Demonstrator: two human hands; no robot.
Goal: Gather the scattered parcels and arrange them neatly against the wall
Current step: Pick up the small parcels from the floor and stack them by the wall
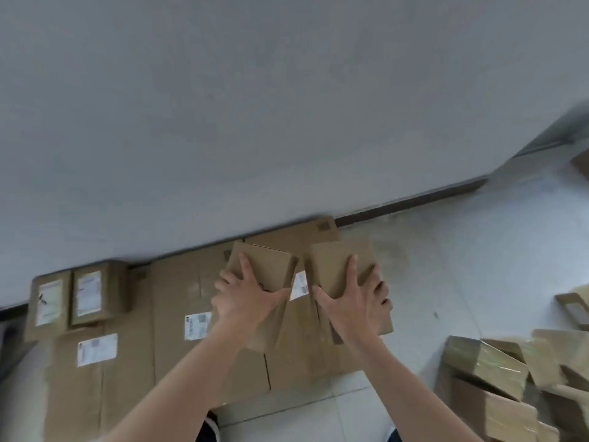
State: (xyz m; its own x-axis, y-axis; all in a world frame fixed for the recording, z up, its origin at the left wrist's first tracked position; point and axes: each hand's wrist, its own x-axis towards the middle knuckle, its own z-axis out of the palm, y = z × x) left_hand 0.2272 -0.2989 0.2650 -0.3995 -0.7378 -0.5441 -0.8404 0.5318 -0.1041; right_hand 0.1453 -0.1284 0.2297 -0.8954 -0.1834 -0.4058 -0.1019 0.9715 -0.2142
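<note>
Cardboard, plain brown: two small parcels, one per hand, held side by side and close together above the cartons lined along the wall.

Left hand: grip closed on the left small parcel, fingers spread over its upper face, thumb at its right edge.

Right hand: grip closed on the right small parcel, fingers splayed across the face and right side, thumb at the left edge.

Both parcels point their far ends toward the wall. Whether they touch the carton beneath cannot be told.

Large flat cartons — three, lying side by side on the floor, far ends at the wall, with white shipping labels showing on their tops. The hands and the two held parcels are over the rightmost one.

Labelled upright parcels — two, at the far left, against the wall and just beside each other.

Loose heap of parcels: lower right, on the floor, well apart from the wall. Several are wrapped in clear tape, and the detail is blurred.

Dark skirting board: runs along the foot of the wall, to the right of the cartons.
</note>
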